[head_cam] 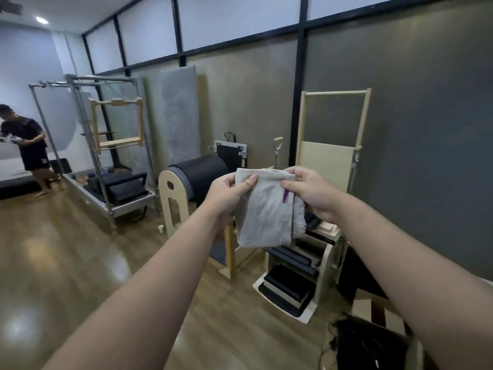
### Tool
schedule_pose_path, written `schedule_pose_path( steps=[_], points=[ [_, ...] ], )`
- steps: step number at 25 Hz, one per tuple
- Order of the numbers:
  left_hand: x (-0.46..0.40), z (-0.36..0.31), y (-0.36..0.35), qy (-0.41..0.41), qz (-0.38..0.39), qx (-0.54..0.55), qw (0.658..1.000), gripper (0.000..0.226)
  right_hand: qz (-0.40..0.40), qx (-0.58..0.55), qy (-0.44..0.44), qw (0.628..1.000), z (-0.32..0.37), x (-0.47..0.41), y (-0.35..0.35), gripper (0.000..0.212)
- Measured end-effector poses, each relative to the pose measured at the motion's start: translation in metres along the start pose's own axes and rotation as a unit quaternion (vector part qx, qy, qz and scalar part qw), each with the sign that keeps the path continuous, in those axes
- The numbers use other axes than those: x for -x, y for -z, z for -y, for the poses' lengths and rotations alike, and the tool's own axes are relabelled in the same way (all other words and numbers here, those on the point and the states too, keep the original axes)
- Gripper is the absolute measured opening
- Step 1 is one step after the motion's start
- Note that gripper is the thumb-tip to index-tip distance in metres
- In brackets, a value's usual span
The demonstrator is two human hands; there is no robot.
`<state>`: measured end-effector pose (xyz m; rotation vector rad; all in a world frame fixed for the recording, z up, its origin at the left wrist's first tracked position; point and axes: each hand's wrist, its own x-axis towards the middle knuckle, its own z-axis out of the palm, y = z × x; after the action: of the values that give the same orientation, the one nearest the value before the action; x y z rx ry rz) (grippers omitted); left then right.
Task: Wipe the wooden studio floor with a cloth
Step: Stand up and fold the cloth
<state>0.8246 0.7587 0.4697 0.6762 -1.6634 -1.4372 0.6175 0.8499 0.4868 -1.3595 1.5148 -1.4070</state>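
A pale grey cloth (266, 212) with a small purple tag hangs folded in the air in front of me, at chest height. My left hand (229, 194) pinches its upper left corner, thumb laid over the front. My right hand (310, 194) pinches the upper right edge beside the tag. Both arms reach forward. The glossy wooden floor (66, 257) spreads out below and to the left, well beneath the cloth.
Pilates equipment lines the dark wall: a metal-framed reformer (106, 166), a ladder barrel (192, 182), a wooden chair unit (298, 276) and a tall wooden frame (333, 134). A person (29, 148) stands far left. A black bag (373, 345) lies bottom right.
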Motion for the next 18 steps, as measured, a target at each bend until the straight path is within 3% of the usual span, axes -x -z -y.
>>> schedule_pose_path(
  steps=[4, 9, 13, 16, 18],
  points=[
    [-0.025, 0.024, -0.071, 0.059, 0.04, 0.043, 0.997, 0.043, -0.03, 0.004, 0.003, 1.0, -0.006, 0.0, 0.071, 0.013],
    [-0.059, 0.062, -0.145, 0.081, 0.036, 0.074, 0.993, 0.037, -0.044, -0.012, -0.027, 0.999, -0.036, -0.017, 0.145, 0.014],
    [-0.094, 0.072, -0.182, 0.084, -0.003, 0.062, 0.995, 0.039, -0.104, -0.174, -0.081, 0.976, -0.082, -0.039, 0.17, 0.029],
    [-0.126, 0.096, -0.2, 0.084, -0.02, 0.027, 0.996, 0.036, -0.061, -0.287, -0.154, 0.944, -0.129, -0.059, 0.176, 0.045],
    [-0.15, 0.115, -0.199, 0.095, -0.008, 0.023, 0.995, 0.035, -0.039, -0.282, -0.187, 0.94, -0.16, -0.079, 0.178, 0.048]
  ],
)
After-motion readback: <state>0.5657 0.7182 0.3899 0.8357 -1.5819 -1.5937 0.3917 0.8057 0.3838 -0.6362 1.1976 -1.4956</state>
